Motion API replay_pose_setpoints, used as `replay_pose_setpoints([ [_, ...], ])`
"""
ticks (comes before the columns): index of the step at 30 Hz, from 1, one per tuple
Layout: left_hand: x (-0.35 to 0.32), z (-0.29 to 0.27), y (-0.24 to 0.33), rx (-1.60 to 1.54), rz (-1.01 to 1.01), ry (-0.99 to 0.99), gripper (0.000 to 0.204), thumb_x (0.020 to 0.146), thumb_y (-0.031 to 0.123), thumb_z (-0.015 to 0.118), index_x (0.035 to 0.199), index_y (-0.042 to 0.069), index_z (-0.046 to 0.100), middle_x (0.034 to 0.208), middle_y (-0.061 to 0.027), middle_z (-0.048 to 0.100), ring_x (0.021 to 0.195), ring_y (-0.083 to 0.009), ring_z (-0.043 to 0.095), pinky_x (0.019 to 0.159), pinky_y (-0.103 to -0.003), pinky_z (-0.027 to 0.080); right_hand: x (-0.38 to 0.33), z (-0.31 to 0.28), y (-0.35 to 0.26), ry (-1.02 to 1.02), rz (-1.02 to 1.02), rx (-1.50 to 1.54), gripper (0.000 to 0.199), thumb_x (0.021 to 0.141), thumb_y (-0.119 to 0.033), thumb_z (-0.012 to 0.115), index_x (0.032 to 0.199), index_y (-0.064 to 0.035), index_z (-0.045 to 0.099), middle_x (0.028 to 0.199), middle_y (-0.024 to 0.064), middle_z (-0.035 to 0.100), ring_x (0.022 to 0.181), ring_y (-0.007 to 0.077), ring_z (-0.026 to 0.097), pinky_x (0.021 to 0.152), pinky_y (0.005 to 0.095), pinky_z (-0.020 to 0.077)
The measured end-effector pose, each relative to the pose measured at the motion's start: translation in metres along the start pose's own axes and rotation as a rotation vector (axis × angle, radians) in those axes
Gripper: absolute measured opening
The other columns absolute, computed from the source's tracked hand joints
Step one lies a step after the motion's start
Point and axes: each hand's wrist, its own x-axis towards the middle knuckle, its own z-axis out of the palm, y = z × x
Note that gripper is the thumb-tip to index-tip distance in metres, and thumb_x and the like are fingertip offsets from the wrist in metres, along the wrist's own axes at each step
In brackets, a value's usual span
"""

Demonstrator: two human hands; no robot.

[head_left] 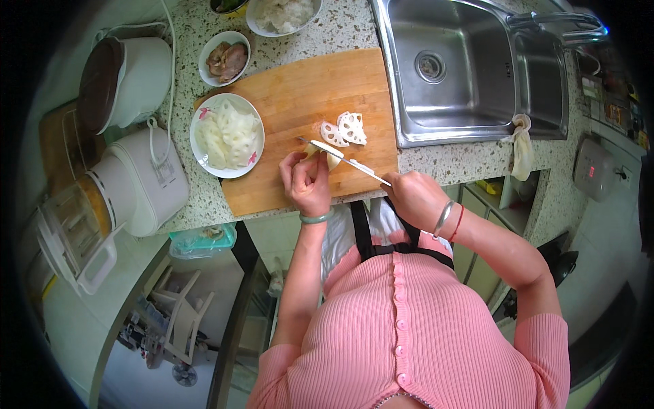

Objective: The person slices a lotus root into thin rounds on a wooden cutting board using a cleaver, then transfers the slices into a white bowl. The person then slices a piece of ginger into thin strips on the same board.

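Observation:
My right hand (pixel 417 199) grips the handle of a knife (pixel 361 168), whose blade points left and away across the wooden cutting board (pixel 306 88). Bent fingers of my left hand (pixel 308 184) hold a pale piece of lotus root (pixel 333 161) against the board, right by the blade. The fingers partly hide this piece. Just beyond the knife lie a few cut lotus root slices (pixel 350 128), white with round holes. On the board's left edge rests a white plate (pixel 196 144) heaped with more lotus root slices (pixel 233 133).
Behind the plate stand a bowl of brown meat (pixel 227 61) and a bowl of white food (pixel 283 13). A steel double sink (pixel 463 48) borders the board's right, with a cloth (pixel 522 146) over its front edge. White appliances (pixel 139 177) fill the counter's left end.

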Motion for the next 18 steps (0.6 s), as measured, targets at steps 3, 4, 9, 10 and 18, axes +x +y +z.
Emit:
replay_pose_setpoints([
  [3,0.0,0.001,-0.005,-0.023,0.054,0.0,0.015,0.076,-0.003,0.076,0.081,0.006,0.064,0.1,-0.0053,0.058,0.059,-0.0074,0.038,0.048,-0.022,0.031,0.011,0.002,-0.004,-0.009,0.008,-0.017,0.013,0.086,-0.007,0.053,0.087,0.0013,0.062,0.077,0.0245,0.066,0.073,0.042,0.066,0.064,0.0503,0.0526],
  [4,0.0,0.001,-0.006,-0.029,0.048,-0.008,0.015,0.077,-0.003,0.076,0.081,0.006,0.064,0.1,-0.0049,0.058,0.059,-0.0072,0.038,0.048,-0.022,0.031,0.015,0.005,-0.005,-0.007,0.008,-0.023,0.013,0.085,-0.006,0.052,0.086,0.0016,0.062,0.078,0.0244,0.066,0.074,0.0418,0.066,0.065,0.0501,0.0529],
  [9,-0.001,-0.002,-0.005,-0.054,0.013,-0.055,0.015,0.078,-0.001,0.076,0.083,0.007,0.065,0.1,-0.0034,0.056,0.059,-0.0063,0.036,0.048,-0.021,0.031,0.045,0.025,-0.003,0.053,-0.016,-0.031,0.014,0.083,-0.007,0.053,0.089,0.0015,0.062,0.079,0.0238,0.067,0.075,0.0415,0.067,0.067,0.0495,0.0537],
  [10,0.0,-0.002,-0.004,-0.056,0.009,-0.062,0.015,0.078,0.0,0.077,0.084,0.007,0.065,0.1,-0.0033,0.056,0.059,-0.006,0.036,0.048,-0.021,0.031,0.05,0.032,0.0,0.058,-0.002,-0.045,0.014,0.083,-0.007,0.053,0.09,0.0014,0.062,0.08,0.0235,0.067,0.075,0.0414,0.067,0.067,0.0494,0.0537],
  [18,-0.002,-0.013,-0.001,-0.041,0.052,-0.131,0.015,0.079,0.003,0.079,0.089,0.007,0.069,0.101,-0.0028,0.057,0.059,-0.0045,0.038,0.049,-0.021,0.032,0.057,0.036,0.024,0.138,-0.072,-0.018,0.017,0.084,-0.01,0.057,0.098,-0.0033,0.064,0.076,0.0224,0.066,0.073,0.041,0.066,0.065,0.0496,0.053],
])
